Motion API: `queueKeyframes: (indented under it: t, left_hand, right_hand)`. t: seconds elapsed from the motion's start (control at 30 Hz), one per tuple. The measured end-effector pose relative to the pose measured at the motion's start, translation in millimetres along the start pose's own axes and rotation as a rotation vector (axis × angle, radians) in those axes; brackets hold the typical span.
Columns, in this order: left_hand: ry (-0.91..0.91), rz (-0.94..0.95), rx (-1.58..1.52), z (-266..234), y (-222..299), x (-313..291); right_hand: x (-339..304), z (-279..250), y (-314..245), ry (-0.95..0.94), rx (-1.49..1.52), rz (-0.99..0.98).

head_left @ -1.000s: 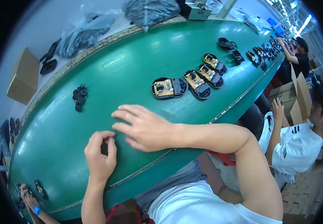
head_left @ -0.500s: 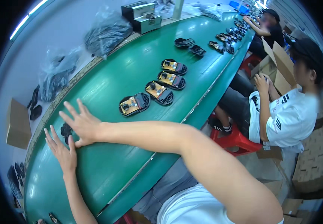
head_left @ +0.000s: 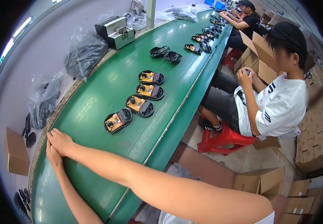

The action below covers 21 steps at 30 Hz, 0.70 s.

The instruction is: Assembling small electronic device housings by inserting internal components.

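At the left edge of the green work table point(head_left: 94, 100), my right hand point(head_left: 60, 142) and my left hand point(head_left: 53, 155) are pressed together. The right one's fingers are curled, with the left one cupped close against it. Whatever lies between them is hidden. Nearest to my hands is an opened computer mouse point(head_left: 117, 120), a black shell half with an orange-brown circuit board. Beyond it lie more opened mice point(head_left: 140, 105) in a slanting row, one of them overlapping another slightly. Farther off are two black mouse shells point(head_left: 160, 51) without visible boards.
More mouse parts point(head_left: 193, 48) stretch along the far table. A grey machine point(head_left: 119, 33) and bagged black parts point(head_left: 85, 56) line the wall side, near a cardboard box point(head_left: 17, 151). A co-worker point(head_left: 277, 100) sits on a red stool point(head_left: 227, 139) at the right.
My spread hands have come together and closed at the table's left edge. The small black cluster between them is out of sight. The view has shifted, while the mice kept their arrangement.
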<state>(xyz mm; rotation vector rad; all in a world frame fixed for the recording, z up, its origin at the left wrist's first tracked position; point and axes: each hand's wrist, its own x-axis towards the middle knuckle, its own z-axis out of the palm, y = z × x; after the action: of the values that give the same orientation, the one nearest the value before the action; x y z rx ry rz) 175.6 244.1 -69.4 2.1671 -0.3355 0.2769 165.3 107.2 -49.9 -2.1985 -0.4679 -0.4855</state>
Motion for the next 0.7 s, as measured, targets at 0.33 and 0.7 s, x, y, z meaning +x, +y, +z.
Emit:
queueKeyframes:
  t: [0.33, 0.7]
  left_hand:
    - [0.547, -0.37, -0.906, 7, -5, 20]
    - [0.637, -0.221, -0.912, 17, -28, 2]
  right_hand:
    - [1, 25, -32, 0.405, 0.316, 0.313]
    - [-7, 16, -55, 0.415, 0.852, 0.469]
